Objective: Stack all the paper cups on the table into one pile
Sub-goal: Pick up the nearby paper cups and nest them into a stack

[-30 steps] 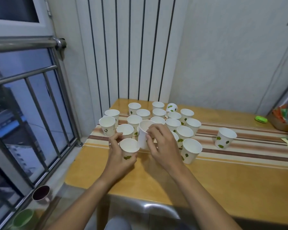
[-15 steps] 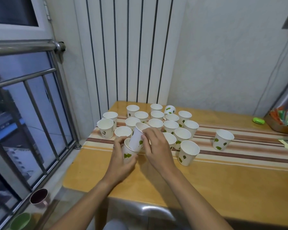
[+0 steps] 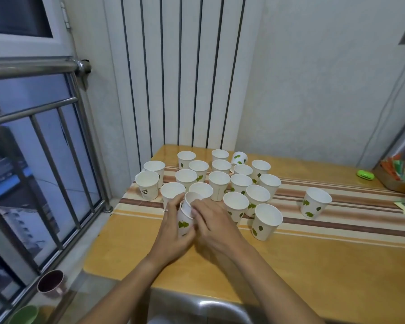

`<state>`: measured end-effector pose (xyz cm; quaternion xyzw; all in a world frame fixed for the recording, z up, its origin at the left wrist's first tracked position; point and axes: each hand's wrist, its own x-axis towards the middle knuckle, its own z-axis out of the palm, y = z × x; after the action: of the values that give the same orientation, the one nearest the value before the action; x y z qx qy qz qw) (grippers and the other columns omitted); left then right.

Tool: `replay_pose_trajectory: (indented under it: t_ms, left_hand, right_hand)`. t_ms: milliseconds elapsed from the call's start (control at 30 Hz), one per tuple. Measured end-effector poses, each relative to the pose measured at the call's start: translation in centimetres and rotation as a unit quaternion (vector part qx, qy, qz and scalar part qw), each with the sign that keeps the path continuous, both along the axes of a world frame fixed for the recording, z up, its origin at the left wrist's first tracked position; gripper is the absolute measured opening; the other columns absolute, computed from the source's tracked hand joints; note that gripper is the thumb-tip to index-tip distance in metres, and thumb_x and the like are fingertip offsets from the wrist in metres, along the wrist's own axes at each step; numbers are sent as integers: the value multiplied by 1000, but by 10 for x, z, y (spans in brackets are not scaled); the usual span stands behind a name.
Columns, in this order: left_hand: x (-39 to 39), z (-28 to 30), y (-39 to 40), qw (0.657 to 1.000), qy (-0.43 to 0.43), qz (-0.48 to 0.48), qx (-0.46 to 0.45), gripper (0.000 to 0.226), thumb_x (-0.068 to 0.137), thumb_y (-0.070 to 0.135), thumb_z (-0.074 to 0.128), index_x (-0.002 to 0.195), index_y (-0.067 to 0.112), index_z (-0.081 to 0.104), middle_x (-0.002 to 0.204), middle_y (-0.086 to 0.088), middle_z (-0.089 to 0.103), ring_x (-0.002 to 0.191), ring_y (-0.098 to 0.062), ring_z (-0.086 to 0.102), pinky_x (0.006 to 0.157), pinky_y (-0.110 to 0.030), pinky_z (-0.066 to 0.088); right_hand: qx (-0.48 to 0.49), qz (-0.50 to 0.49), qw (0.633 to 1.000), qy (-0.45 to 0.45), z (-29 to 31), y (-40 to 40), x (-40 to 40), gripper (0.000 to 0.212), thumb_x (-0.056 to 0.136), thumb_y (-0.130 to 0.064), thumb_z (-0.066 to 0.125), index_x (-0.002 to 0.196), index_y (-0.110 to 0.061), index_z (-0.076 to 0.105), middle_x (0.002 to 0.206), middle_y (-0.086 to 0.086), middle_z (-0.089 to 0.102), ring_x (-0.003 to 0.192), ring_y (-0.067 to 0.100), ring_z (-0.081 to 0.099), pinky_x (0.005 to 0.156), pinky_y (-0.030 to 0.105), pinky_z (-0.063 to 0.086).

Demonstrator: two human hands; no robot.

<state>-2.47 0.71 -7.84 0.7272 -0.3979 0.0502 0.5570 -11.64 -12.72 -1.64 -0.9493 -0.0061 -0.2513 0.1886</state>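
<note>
While left hand point(image 3: 173, 235) grips bottom cup point(image 3: 184, 224), right hand point(image 3: 214, 224) pinches tilted inner cup point(image 3: 190, 202).

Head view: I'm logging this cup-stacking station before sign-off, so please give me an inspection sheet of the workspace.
Surface: wooden table with a striped runner across it.
Job's things: lower cup upright with an inner cup tilted, partly nested in it; many loose cups behind, one far cup on its side, one lone cup apart to the right.
Clutter: green case; basket of packets.
Hands: left hand grips the lower cup; right hand fingers pinch the inner cup.
Cables: one cord down the right wall.
Surroundings: radiator, barred window, mug on the sill.
</note>
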Motion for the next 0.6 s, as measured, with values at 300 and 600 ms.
replay_pose_trajectory:
  t_ms: [300, 600]
  left_hand:
    - [1, 4, 1, 1000, 3, 22, 8, 56, 93, 28, 71, 143, 35, 45, 142, 26, 50, 135, 3, 50, 109, -12, 39]
    - [4, 0, 2, 999, 36, 31, 11, 61, 88, 30, 74, 141, 39, 45, 140, 32, 51, 131, 8, 51, 104, -7, 39]
  right_hand:
    - [14, -46, 996, -70, -11, 4, 2, 13, 101, -28, 55, 102, -20, 65, 106, -6, 58, 101, 14, 56, 89, 30, 44]
    - [33, -21, 998, -51, -10, 0, 6, 17, 103, -28, 54, 101, -21, 69, 102, -8, 57, 98, 12, 55, 85, 25, 41]
